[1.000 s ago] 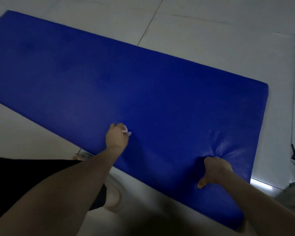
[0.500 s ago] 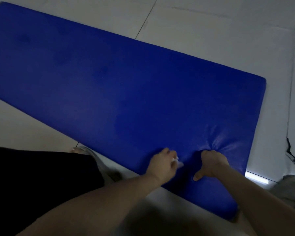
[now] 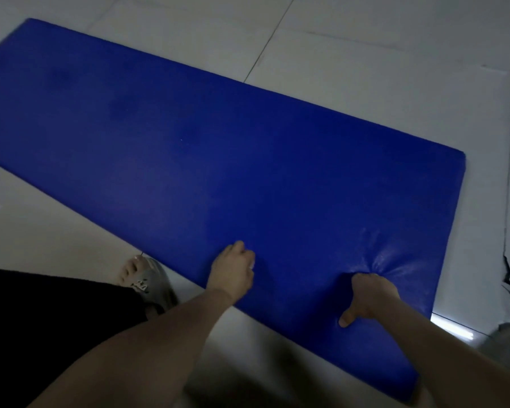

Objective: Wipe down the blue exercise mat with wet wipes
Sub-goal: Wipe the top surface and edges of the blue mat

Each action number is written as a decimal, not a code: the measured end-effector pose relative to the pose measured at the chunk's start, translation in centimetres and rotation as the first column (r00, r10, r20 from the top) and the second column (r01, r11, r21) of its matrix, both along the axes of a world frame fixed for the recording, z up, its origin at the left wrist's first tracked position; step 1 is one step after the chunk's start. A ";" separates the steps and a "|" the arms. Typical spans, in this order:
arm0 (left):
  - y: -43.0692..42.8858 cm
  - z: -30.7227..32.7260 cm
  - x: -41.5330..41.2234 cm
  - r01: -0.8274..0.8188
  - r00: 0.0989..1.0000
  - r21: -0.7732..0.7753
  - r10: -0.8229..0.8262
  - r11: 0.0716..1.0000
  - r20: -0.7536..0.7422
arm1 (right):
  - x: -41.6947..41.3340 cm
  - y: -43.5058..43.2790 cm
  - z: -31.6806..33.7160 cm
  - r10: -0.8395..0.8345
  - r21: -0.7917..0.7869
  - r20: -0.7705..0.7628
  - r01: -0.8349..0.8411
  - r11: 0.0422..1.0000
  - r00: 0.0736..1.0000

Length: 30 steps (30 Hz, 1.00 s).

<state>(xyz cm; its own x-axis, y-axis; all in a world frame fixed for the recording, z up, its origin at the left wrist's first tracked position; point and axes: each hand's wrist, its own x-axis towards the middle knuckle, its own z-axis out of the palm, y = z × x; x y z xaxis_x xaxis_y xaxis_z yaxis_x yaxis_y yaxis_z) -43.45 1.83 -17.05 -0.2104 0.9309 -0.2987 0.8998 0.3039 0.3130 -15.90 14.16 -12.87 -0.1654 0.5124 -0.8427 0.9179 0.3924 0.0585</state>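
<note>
The mat (image 3: 248, 172) lies flat on the tiled floor (image 3: 380, 69), and its soft cover puckers near its near edge where the right hand (image 3: 368, 295) leans into it. That hand has stayed put over the last second: fingers curled under, thumb splayed on the mat, gripping nothing that shows. The left hand (image 3: 233, 269) is the 1 that moved. A second ago it was further along the mat's near edge, half a second ago it had slid right up beside the right hand, and now it has drawn back, so the 2 hands are apart again. Its fingers are closed round the wipe (image 3: 251, 265), of which only a white sliver shows. I judge this to be a back-and-forth stroke along the near strip, so only this end is being cleaned and most of the mat is probably still to do. A sandalled foot (image 3: 142, 278) stands just beside the mat's near edge.
</note>
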 end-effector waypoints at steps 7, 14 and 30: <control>1.6 0.5 -9.1 -0.505 0.862 -0.007 0.504 0.863 -0.057 | 0.1 -0.1 -0.6 -0.024 -0.006 0.019 0.025 1.000 1.000; -0.6 0.9 -6.3 -0.622 0.719 -0.086 0.612 0.778 0.331 | 0.9 -1.6 -0.6 -0.103 0.042 0.040 0.101 0.994 0.994; -3.8 0.9 10.6 0.426 0.901 -0.140 -0.406 0.894 0.151 | -0.2 -2.7 -2.3 -0.215 -0.048 -0.022 0.214 0.976 0.976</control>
